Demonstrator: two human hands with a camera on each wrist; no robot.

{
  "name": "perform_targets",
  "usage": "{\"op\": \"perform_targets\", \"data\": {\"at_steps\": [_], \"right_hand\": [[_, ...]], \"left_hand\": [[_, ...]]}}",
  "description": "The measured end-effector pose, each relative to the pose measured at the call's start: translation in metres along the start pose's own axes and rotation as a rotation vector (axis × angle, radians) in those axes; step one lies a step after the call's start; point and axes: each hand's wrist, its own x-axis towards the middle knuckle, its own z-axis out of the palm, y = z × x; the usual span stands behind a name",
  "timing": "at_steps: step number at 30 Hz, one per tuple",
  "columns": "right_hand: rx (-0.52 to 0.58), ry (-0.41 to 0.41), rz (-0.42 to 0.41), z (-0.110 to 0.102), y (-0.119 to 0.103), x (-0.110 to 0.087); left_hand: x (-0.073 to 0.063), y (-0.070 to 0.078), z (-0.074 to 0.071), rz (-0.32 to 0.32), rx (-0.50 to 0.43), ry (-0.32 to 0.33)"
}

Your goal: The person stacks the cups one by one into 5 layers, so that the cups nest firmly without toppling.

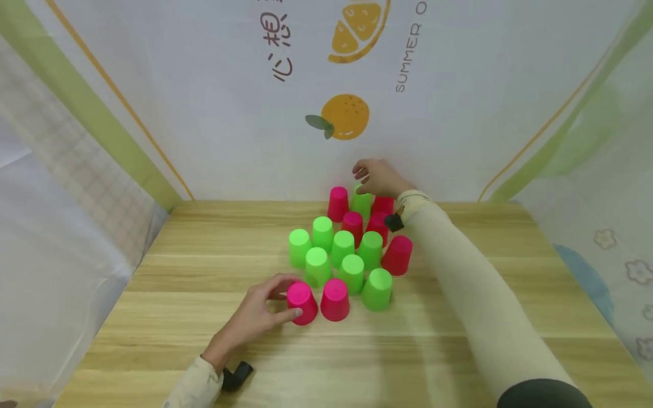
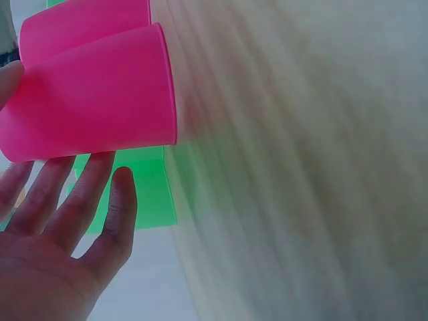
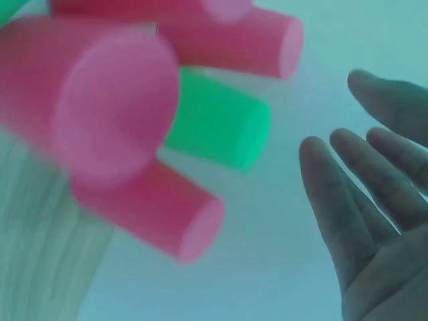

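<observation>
cups [image 1: 352,275], pink and green, clustered mouth-down before a white cloth [image 1: 214,113], on a wooden table [image 1: 204,272], flanked at right by a pale sleeve [image 1: 479,289], with a black wrist device [image 1: 394,222] overlapping a rear pink cup [image 1: 376,233]. grasping the front-left pink cup [image 1: 301,298] with the left hand [image 1: 255,311], thumb in front and fingers behind, just beside another pink cup [image 1: 335,301]. gripping nothing with the right hand [image 1: 380,177], fingers loose near a back green cup [image 1: 361,207], partly hiding its top in the head view.
</observation>
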Motion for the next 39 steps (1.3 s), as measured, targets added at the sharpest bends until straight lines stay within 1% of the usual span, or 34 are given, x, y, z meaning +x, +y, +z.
{"op": "perform_targets", "data": {"at_steps": [4,9,15,18,21,26,29,33,36,39], "right_hand": [[-0.006,0.001,-0.041,-0.012,0.010,-0.018],[0.003,-0.022,-0.072,-0.018,0.022,-0.045],[0.006,-0.047,-0.138,-0.012,0.038,-0.076],[0.023,-0.055,-0.146,-0.006,0.046,-0.091],[0.044,-0.054,-0.131,-0.001,0.055,-0.104],[0.075,-0.040,-0.117,0.005,0.066,-0.123],[0.085,-0.028,-0.124,0.009,0.071,-0.133],[0.078,-0.014,-0.165,0.017,0.079,-0.143],[0.090,-0.011,-0.185,0.024,0.081,-0.148],[0.102,-0.001,-0.177,0.029,0.082,-0.149]], "left_hand": [[0.001,0.001,-0.001,0.003,0.018,0.000],[0.002,0.003,-0.002,0.006,0.027,0.010],[0.003,0.005,-0.009,-0.015,0.035,0.014],[0.004,0.009,-0.013,-0.019,0.049,0.024],[0.003,0.014,-0.019,0.003,0.076,0.037],[0.005,0.024,-0.030,0.060,0.133,0.052],[0.010,0.032,-0.037,0.079,0.153,0.054],[0.019,0.043,-0.046,0.109,0.159,0.058],[0.029,0.052,-0.053,0.138,0.165,0.063],[0.043,0.061,-0.060,0.164,0.184,0.057]]}}
